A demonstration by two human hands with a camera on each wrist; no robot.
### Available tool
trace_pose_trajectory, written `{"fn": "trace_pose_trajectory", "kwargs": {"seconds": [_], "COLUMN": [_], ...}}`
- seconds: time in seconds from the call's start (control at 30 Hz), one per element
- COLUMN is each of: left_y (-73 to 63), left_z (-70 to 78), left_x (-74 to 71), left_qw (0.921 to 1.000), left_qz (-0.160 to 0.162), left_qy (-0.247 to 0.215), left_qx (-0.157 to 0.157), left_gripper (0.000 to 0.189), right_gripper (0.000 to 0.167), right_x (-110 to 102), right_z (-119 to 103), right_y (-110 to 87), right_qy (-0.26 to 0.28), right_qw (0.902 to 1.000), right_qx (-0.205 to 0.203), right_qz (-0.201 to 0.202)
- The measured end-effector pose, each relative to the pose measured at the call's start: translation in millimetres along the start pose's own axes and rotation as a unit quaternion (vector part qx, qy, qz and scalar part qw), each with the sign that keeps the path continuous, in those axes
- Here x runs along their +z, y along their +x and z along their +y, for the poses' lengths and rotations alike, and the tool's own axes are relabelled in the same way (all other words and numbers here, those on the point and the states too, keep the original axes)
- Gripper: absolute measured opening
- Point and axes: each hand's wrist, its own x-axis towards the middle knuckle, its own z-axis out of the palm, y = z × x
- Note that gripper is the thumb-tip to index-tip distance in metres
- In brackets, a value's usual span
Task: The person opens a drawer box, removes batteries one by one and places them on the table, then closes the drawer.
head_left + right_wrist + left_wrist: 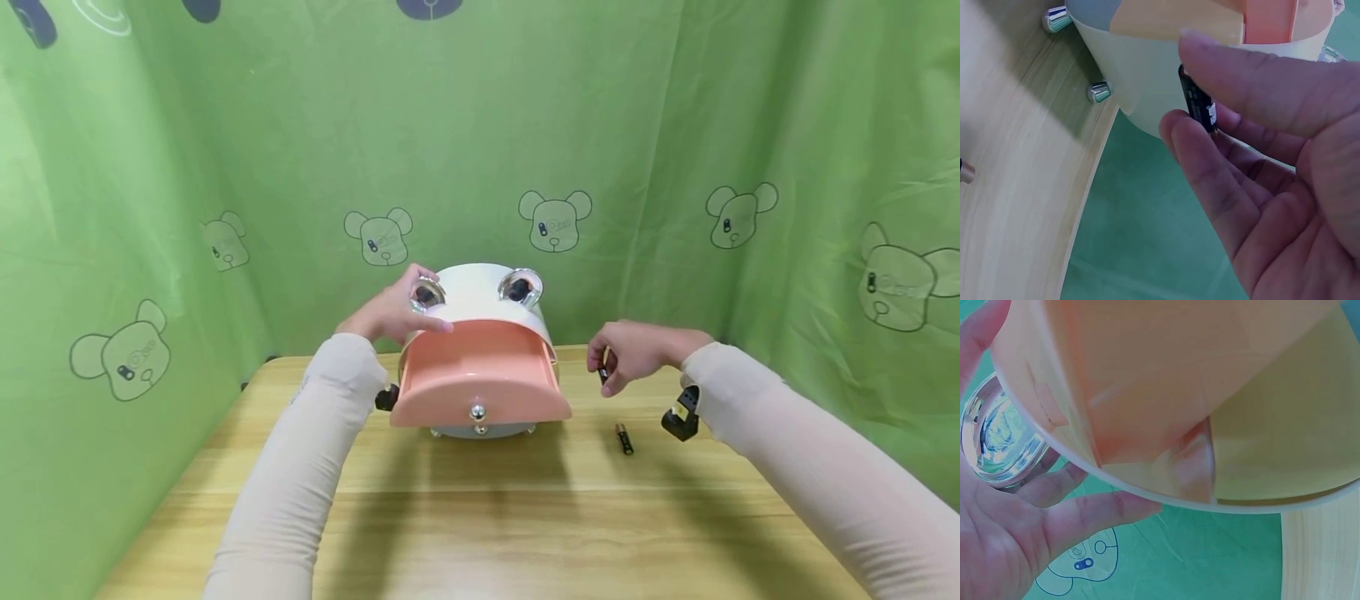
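A white frog-shaped storage box (472, 292) with silver-ringed eyes stands on the table, its pink drawer (517, 405) pulled out. The left hand (390, 310) holds the box's upper left part around one eye (1004, 434); its thumb lies along the front rim and other fingers reach behind the eye. To the right of the box, above the table, the right hand (636, 350) pinches a small black battery (1197, 100) between thumb and fingers. A second battery (624, 439), black with a copper-coloured end, lies on the wood below that hand.
The wooden table (480, 533) runs back to a green curtain (465, 150) printed with bear heads, which also hangs at both sides. Short silver feet (1099, 92) carry the box. A silver ball knob (477, 412) sticks out from the drawer front.
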Motion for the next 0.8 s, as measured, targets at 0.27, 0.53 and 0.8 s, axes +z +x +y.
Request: {"fn": "trace_pose_trajectory", "kwargs": {"seconds": [0.27, 0.53, 0.8], "left_y": [0.4, 0.8, 0.5], "left_z": [-0.6, -2.5, -2.4], "left_x": [0.8, 1.1, 0.2], "left_qw": [1.0, 1.0, 1.0], "left_qz": [0.002, 0.0, 0.001], "left_qy": [0.005, 0.003, 0.004], "left_qx": [0.002, 0.002, 0.0], "left_gripper": [0.09, 0.091, 0.09], "right_gripper": [0.04, 0.031, 0.031], "right_x": [9, 18, 27], "right_z": [10, 22, 33], "right_y": [-2.3, -4.9, -7.2], "right_qy": [0.015, 0.039, 0.072], "right_qw": [0.9999, 0.9992, 0.9973], "right_qx": [-0.004, 0.0, 0.009], "right_qz": [0.005, 0.007, 0.012]}}
